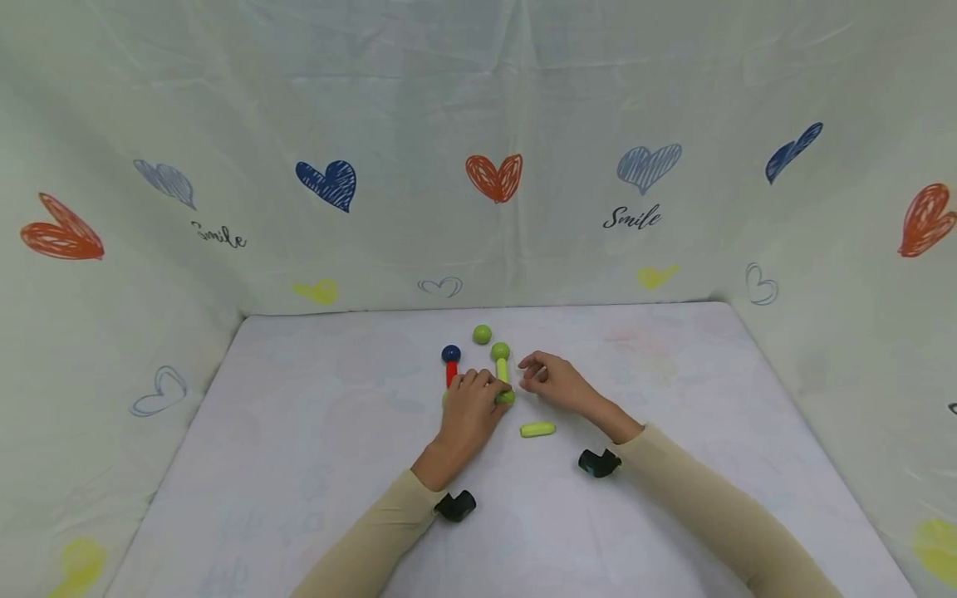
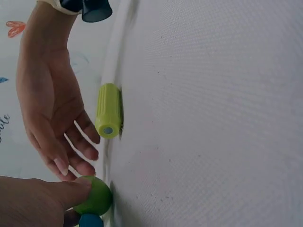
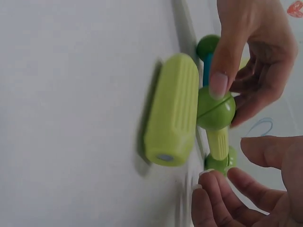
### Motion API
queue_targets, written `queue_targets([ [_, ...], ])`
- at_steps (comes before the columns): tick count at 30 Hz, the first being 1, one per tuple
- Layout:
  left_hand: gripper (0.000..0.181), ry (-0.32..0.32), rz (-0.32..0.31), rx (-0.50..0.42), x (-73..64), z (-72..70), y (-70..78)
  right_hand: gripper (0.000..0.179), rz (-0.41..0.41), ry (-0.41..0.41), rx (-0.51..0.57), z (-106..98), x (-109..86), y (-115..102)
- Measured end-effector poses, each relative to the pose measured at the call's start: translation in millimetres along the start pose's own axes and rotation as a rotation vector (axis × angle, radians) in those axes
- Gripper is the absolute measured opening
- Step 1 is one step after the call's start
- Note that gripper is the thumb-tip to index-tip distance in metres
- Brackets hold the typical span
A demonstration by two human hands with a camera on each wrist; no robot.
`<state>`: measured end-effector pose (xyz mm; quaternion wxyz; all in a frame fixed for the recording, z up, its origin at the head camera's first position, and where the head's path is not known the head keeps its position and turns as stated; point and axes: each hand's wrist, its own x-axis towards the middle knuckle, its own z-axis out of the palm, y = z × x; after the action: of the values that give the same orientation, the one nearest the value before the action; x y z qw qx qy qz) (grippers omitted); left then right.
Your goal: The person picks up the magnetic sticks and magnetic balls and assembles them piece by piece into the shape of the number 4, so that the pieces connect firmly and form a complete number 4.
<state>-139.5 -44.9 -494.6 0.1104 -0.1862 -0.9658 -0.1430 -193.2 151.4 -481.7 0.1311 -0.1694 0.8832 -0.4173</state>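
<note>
One dark-blue plastic-looking ball point(image 1: 451, 354) is sitting at left, ending a red rod point(image 1: 451, 371). Beyond the left grip point(image 1: 465, 415), a loose green ball point(image 1: 482, 334) is lying. That grip is pinching a glossy green ball point(image 3: 217, 111), where a blue rod point(image 3: 207, 68) and a ribbed yellow-green rod point(image 1: 503, 370) are meeting on the tabletop point(image 1: 299, 465). A loose yellow-green rod point(image 1: 537, 429) is lying nearer the wearer. Right grip point(image 1: 561, 387) is hovering alongside, fingers parted, holding nothing. Probably steadying the joint now; next move likely calling for lifting the loose yellow-green rod.

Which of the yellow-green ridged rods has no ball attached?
The loose yellow-green ridged rod, lower in the head view; the other rod joins two green balls.
</note>
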Motion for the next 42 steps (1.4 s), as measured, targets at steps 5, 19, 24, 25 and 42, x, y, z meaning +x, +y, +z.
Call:
queue_targets([
  [5, 0.029, 0.002, 0.017, 0.012, -0.7, -1.5, -2.1, 0.024, -0.026, -0.032, -0.017, 4.8, -18.0, 1.7],
  [19, 0.034, -0.018, 0.034, 0.036, -0.9, -4.6, -5.7, 0.023, -0.168, -0.089, -0.071, 14.3, -46.7, 5.0],
  [24, 0.034, -0.013, 0.042, 0.045, -0.8, -4.4, -6.7, 0.021, -0.203, -0.103, -0.075, 18.4, -48.9, 8.2],
  [25, 0.034, -0.012, 0.044, 0.043, -1.0, -4.4, -6.8, 0.021, -0.203, -0.108, -0.075, 19.2, -49.3, 8.2],
  [42, 0.034, -0.005, 0.039, 0.030, -1.3, -2.5, -7.5, 0.022, -0.111, -0.040, -0.017, 24.8, -52.0, -3.3],
])
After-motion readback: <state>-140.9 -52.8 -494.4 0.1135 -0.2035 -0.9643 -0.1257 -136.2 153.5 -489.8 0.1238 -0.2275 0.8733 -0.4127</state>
